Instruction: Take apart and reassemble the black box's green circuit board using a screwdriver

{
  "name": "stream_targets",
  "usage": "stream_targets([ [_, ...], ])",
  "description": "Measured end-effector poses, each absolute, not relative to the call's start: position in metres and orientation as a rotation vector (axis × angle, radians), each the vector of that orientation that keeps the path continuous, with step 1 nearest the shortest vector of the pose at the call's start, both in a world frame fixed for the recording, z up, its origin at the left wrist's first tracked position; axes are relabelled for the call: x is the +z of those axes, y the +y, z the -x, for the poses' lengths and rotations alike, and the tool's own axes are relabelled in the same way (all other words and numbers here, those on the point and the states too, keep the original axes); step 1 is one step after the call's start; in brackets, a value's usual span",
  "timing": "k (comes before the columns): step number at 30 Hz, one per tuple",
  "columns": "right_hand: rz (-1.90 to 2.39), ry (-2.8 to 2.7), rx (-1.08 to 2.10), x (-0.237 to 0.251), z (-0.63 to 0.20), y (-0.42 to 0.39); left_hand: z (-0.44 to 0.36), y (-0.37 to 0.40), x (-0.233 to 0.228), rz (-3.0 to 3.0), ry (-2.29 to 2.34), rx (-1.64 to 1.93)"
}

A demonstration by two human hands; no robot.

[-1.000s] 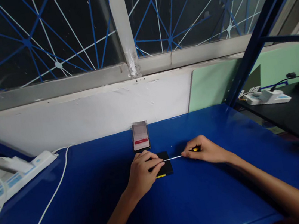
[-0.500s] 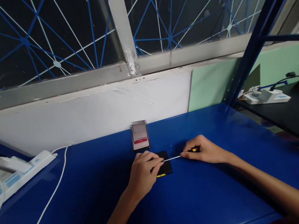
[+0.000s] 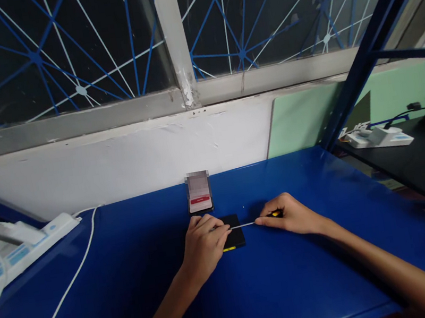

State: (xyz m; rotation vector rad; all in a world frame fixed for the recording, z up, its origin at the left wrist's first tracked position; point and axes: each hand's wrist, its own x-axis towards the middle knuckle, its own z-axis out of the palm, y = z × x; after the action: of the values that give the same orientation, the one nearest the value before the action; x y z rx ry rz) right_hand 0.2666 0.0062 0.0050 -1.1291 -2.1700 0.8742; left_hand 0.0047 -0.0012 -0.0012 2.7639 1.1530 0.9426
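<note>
A small flat black device (image 3: 236,237) with a yellow strip along its near edge lies on the blue table (image 3: 134,279). My left hand (image 3: 204,245) rests on its left part, fingers curled and pressing it down. My right hand (image 3: 291,215) grips a thin screwdriver (image 3: 247,224) by its yellow and black handle. The metal shaft lies nearly flat and points left, its tip at the fingers of my left hand over the device. Just behind the device stands a small phone-like screen (image 3: 199,193) showing a red bar.
A white power strip (image 3: 17,253) with a white cable (image 3: 67,289) lies at the table's left end. A white wall and a window with blue and white line patterns rise behind. At right, past a blue frame post (image 3: 364,49), a dark bench holds another white power strip (image 3: 378,137).
Both hands and the screwdriver have shifted very slightly left. The device has stayed where it was.
</note>
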Motion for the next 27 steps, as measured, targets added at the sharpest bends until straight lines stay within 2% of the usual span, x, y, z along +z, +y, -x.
stream_targets([
  [14, 1.029, -2.16, 0.768, 0.011, -0.265, 0.003, -0.007, -0.003, 0.002, -2.764, 1.211, 0.96],
  [18, 1.029, -2.151, 0.731, 0.011, -0.268, 0.006, -0.003, -0.002, 0.005, -2.736, 1.329, 0.856],
  [23, 1.131, -2.109, 0.731, 0.009, -0.281, 0.015, -0.001, -0.001, 0.001, -2.738, 1.25, 0.627],
  [27, 1.226, -2.06, 0.813, 0.004, -0.291, 0.022, -0.003, -0.001, -0.003, -2.698, 1.243, 0.655],
])
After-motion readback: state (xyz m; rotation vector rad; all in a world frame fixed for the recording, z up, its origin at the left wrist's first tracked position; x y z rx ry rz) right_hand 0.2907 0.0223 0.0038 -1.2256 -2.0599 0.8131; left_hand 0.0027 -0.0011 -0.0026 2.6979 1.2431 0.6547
